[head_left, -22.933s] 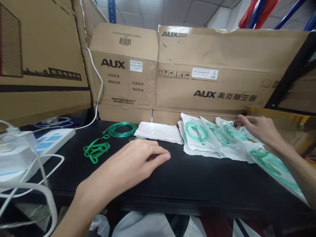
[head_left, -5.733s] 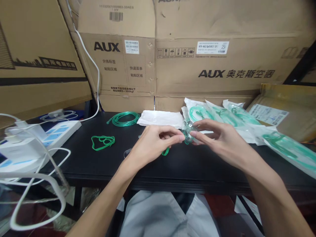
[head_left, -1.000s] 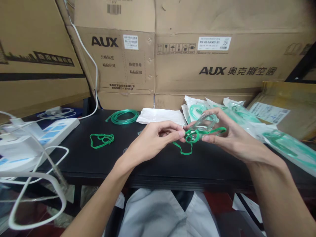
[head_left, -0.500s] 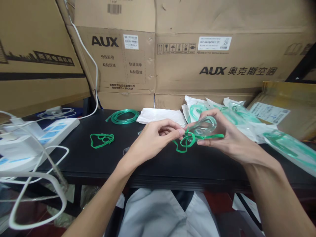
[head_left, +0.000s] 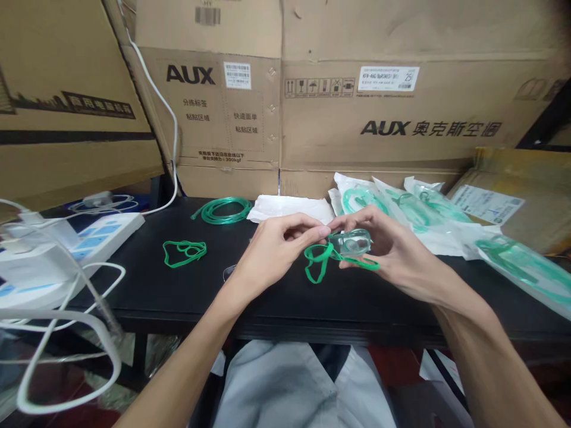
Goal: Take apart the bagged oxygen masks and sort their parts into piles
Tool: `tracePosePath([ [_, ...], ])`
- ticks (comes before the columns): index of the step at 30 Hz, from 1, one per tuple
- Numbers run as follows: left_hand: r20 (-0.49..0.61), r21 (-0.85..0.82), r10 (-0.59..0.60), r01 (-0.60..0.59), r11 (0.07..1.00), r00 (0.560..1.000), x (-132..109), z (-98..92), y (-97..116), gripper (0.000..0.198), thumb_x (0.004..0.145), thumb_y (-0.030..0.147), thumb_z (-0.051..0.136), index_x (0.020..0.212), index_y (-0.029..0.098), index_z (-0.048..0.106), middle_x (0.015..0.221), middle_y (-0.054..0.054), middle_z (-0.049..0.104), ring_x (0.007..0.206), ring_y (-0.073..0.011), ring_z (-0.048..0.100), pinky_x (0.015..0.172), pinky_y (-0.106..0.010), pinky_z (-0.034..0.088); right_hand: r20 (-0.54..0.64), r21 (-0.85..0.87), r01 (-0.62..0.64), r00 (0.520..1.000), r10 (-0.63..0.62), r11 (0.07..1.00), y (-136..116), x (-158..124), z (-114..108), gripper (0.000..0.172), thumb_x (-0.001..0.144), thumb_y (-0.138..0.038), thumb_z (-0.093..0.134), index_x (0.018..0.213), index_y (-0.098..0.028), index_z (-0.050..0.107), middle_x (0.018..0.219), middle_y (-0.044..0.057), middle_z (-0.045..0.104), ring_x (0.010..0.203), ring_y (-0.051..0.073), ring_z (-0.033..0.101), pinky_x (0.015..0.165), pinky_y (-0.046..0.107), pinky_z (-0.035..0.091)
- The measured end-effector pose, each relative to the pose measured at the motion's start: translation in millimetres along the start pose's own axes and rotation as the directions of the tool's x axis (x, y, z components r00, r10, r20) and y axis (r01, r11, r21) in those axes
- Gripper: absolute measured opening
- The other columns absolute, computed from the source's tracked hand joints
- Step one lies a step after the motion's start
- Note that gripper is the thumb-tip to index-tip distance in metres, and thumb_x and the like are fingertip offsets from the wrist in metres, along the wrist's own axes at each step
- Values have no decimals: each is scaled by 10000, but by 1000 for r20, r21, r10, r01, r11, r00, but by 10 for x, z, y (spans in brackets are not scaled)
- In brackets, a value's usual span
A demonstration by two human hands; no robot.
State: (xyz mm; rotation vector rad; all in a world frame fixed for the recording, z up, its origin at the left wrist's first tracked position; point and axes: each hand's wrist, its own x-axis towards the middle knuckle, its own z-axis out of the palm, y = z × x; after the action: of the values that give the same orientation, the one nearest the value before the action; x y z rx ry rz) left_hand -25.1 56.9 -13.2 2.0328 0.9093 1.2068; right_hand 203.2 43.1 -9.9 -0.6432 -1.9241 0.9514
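A clear oxygen mask [head_left: 355, 242] is held above the table's front half, turned on its side. My right hand [head_left: 399, 246] curls round it, thumb below and fingers above. A green elastic strap [head_left: 322, 257] hangs in loops from the mask's left end. My left hand [head_left: 274, 246] pinches the strap at that end, its thumb and index fingertips meeting my right fingertips; the exact pinch point is partly hidden. Left of my hands, a second green elastic strap [head_left: 185, 252] lies loose on the black table [head_left: 285, 309]. Behind my left wrist, a small clear piece [head_left: 229, 272] is mostly covered.
Coiled green tubing [head_left: 225, 211] and a flat white packet [head_left: 289, 208] lie at the back. Several bagged masks [head_left: 417, 208] are piled at right, beside a cardboard box [head_left: 521, 184]. A power strip [head_left: 107, 235] with white cables occupies the left. Big cartons [head_left: 357, 142] wall the back.
The mask has tipped lower and shifted left, with my right hand moving left along with it. The strap loops now hang further left. My left hand stays nearly in place.
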Motion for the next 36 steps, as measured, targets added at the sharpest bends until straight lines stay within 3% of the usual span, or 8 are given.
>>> tracePosePath([
  [7,-54,-148,-16,8,989,998,22,19,-42,220,930,387,720,995,179,758,904,-3,752,799,-136,653,682,-217,469,-36,23,16,999,-15,1000,-22,16,63,266,912,-196,747,1127,-304,633,1245,35,601,1162,222,637,918,336,627],
  [15,-72,-247,-49,30,969,996,18,21,11,205,911,365,753,965,168,766,889,-6,760,803,-120,681,656,-189,469,-110,35,83,991,-79,996,47,-10,28,338,940,-177,569,1236,-307,666,1318,23,663,1347,264,562,1139,409,461],
  [19,-84,-274,-61,36,961,995,24,46,17,188,901,349,768,953,169,775,890,-10,773,810,-125,698,704,-198,495,-236,-12,-31,971,27,999,69,29,76,284,1022,-331,505,1162,-288,747,1243,34,719,1249,288,637,1037,437,534],
  [22,-84,-275,-69,43,960,994,33,52,2,182,894,341,775,950,168,781,900,-18,780,811,-136,706,728,-215,513,-296,-142,-52,955,8,988,35,60,148,226,995,-413,625,1072,-276,788,1140,38,754,1169,271,676,990,400,559],
  [29,-65,-259,-33,15,966,997,25,65,-26,177,888,342,776,955,178,785,975,-28,783,845,-150,701,755,-237,518,-284,-86,91,952,-112,992,22,94,247,24,920,-260,753,921,-247,773,1153,46,738,1158,223,675,981,344,563],
  [36,-33,-154,-7,2,988,999,-17,73,42,242,933,411,712,1084,231,765,996,-14,752,790,-146,628,670,-257,458,-328,-116,129,931,-161,985,8,86,258,29,922,-229,752,897,-241,761,1148,45,724,1158,218,666,963,331,558],
])
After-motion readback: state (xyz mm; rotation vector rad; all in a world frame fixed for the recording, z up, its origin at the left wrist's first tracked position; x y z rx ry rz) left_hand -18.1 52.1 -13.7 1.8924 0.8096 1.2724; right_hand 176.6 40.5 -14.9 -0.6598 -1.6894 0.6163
